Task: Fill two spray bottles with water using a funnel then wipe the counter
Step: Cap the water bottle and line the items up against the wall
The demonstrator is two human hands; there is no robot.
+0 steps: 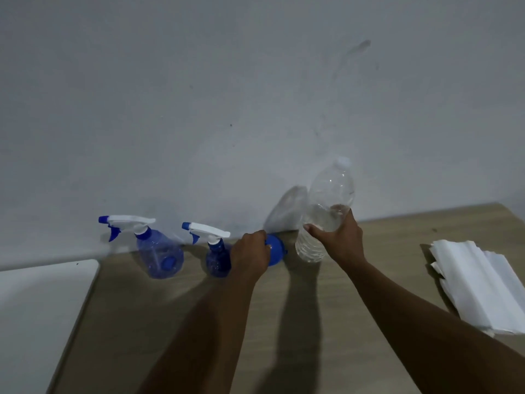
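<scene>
Two blue spray bottles with white trigger heads stand against the wall: a larger one (160, 255) at the left and a smaller one (216, 258) beside it. My left hand (250, 255) closes around a blue funnel (275, 253) lying just right of the smaller bottle. My right hand (339, 237) grips the middle of a clear water bottle (329, 206) with a white cap, partly full and tilted slightly, its base near the wooden counter (298, 322).
A stack of white folded paper towels (480, 285) lies at the right of the counter. A white surface (37, 314) adjoins the counter on the left. A pale wall runs along the back, directly behind the bottles.
</scene>
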